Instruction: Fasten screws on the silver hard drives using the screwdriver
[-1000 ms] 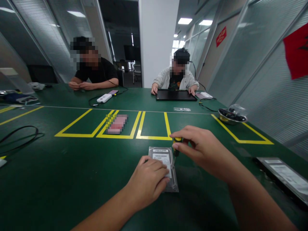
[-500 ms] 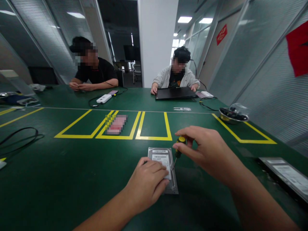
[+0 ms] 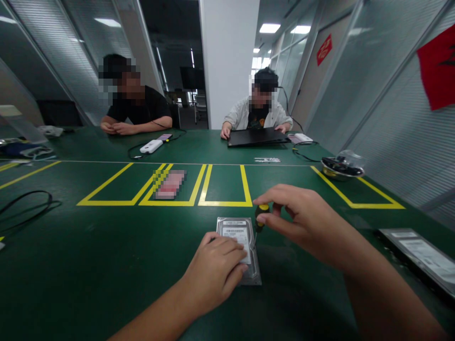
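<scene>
A silver hard drive [image 3: 253, 267] with a white label lies flat on the green table in front of me. My left hand [image 3: 216, 265] lies over its left side and holds it down, fingers across the label, so part of the drive is covered. Between the thumb and fingers of my right hand [image 3: 295, 213] is a short yellow-and-black screwdriver [image 3: 262, 218]. It stands nearly upright, its thin shaft reaching down to the drive's right edge. Whether the tip sits in a screw is too small to tell.
Another drive-like device [image 3: 423, 253] lies at the right. Beyond it stands a metal bowl [image 3: 343, 171] with dark items. A blurred phone [image 3: 171, 184] rests among yellow tape outlines. A black cable [image 3: 28, 194] loops at left. Two people sit opposite, one holding a black panel [image 3: 258, 137].
The screwdriver's handle has tilted a little more upright in my right hand. My left hand stays on the hard drive. The whole view has shifted slightly.
</scene>
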A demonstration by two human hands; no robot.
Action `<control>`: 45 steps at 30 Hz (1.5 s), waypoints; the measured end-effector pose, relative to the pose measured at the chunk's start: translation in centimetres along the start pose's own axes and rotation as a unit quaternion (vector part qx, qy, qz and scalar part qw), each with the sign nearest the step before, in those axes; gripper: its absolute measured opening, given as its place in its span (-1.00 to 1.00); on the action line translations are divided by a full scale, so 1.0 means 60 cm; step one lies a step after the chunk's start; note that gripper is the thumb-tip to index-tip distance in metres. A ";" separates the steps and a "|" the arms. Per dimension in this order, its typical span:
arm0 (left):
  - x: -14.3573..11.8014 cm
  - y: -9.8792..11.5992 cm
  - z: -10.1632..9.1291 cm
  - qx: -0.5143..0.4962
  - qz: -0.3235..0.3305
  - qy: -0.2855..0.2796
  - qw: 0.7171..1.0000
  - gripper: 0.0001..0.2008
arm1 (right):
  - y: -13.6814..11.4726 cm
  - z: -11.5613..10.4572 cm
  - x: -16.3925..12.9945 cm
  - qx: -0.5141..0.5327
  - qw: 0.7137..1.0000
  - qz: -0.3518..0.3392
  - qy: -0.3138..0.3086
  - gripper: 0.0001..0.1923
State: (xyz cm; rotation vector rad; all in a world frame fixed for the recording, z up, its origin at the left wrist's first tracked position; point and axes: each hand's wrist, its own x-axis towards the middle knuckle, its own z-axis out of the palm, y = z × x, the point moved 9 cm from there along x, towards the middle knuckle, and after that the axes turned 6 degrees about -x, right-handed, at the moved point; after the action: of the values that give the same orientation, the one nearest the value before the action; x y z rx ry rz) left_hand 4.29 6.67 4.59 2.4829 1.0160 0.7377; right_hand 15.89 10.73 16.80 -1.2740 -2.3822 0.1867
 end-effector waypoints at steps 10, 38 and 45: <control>-0.002 0.001 0.001 0.000 0.003 -0.004 1.000 -0.79 | 0.001 -0.011 0.002 -0.011 0.999 0.010 0.047 -0.89; -0.001 0.000 0.003 0.000 0.004 -0.008 1.000 -0.81 | -0.013 -0.012 -0.004 0.078 0.996 -0.046 -0.019 -0.93; -0.001 0.001 0.001 0.001 0.004 -0.005 1.000 -0.80 | 0.002 -0.010 -0.010 0.060 0.997 0.004 -0.037 -0.85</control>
State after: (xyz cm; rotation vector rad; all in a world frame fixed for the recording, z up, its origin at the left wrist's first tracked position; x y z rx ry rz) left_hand 4.29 6.59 4.55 2.4910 1.0049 0.7260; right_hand 16.53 10.22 17.15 -1.2396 -2.3891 0.3804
